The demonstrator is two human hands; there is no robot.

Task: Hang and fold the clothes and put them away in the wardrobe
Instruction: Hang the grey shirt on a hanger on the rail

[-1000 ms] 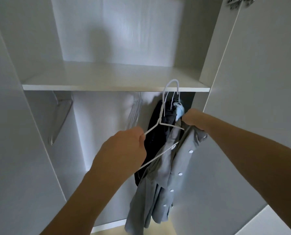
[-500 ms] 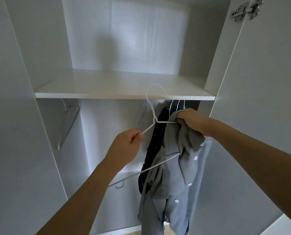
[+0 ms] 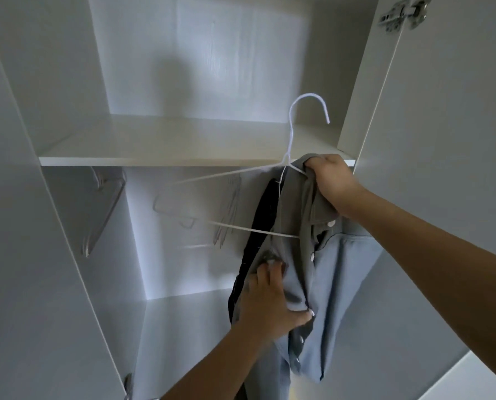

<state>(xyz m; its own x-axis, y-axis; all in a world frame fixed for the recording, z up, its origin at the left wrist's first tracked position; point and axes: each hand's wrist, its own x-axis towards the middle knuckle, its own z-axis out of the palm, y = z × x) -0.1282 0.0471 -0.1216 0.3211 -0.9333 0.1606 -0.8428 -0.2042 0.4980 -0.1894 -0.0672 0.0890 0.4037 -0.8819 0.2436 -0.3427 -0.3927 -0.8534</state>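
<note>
One shirt (image 3: 336, 272), one white hanger (image 3: 232, 176), two hands.
Right hand (image 3: 332, 180) grips collar and hanger; left hand (image 3: 270, 307) grips the shirt front. One dark garment (image 3: 258, 226) hangs behind.

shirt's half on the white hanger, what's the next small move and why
Probably the left hand should pull the grey shirt over the hanger's bare left arm. The right hand grips the collar at the white hanger, but that wire arm sticks out uncovered.

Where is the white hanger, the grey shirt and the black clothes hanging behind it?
white hanger (image 3: 290, 131): head view, on its neck below the hook.
grey shirt (image 3: 342, 272): head view, on its front panel.
black clothes (image 3: 265, 209): head view, on the upper part.
</note>
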